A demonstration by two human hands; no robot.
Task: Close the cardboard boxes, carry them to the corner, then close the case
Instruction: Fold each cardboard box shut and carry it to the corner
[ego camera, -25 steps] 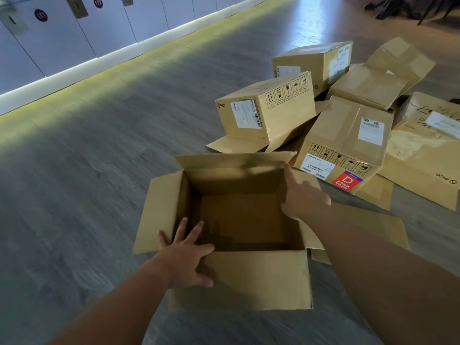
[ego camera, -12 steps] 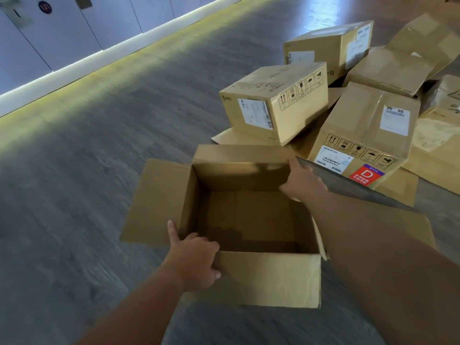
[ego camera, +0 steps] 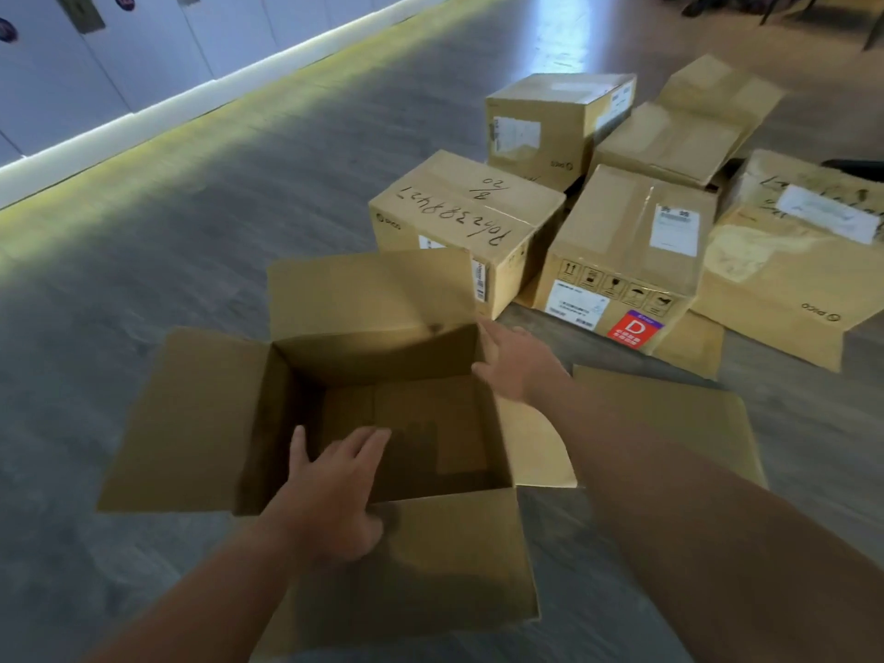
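Two bare hands reach down toward an open cardboard box (ego camera: pixel 382 423) that sits on the grey floor (ego camera: pixel 143 279) near me, at the centre of my view. All four of its flaps are open: the left flap (ego camera: pixel 191 418) spreads out to the left, the right flap (ego camera: pixel 669 418) lies low toward the floor on the right, the near flap (ego camera: pixel 454 557) hangs toward me, and the far flap (ego camera: pixel 373 294) stands upright at the back. I see nothing inside the box but its brown bottom. My left hand (ego camera: pixel 330 495) lies over the near rim where the near flap folds, fingers fairly straight and reaching over the opening, thumb out to the left; it grips nothing. My right hand (ego camera: pixel 516 361) is at the far right corner of the box, fingers extended against the edge of the far flap; I cannot tell whether it pinches the cardboard or only touches it. Beyond the open box, to the far right, I see a loose cluster of other cardboard boxes: a closed one with handwritten numbers on top (ego camera: pixel 459 217), one with a red D sticker (ego camera: pixel 622 260), a taller one behind them (ego camera: pixel 550 122), and flatter ones farther right (ego camera: pixel 789 251). Along the far left runs a wall of white lockers (ego camera: pixel 95 55) with a glowing strip at its base.
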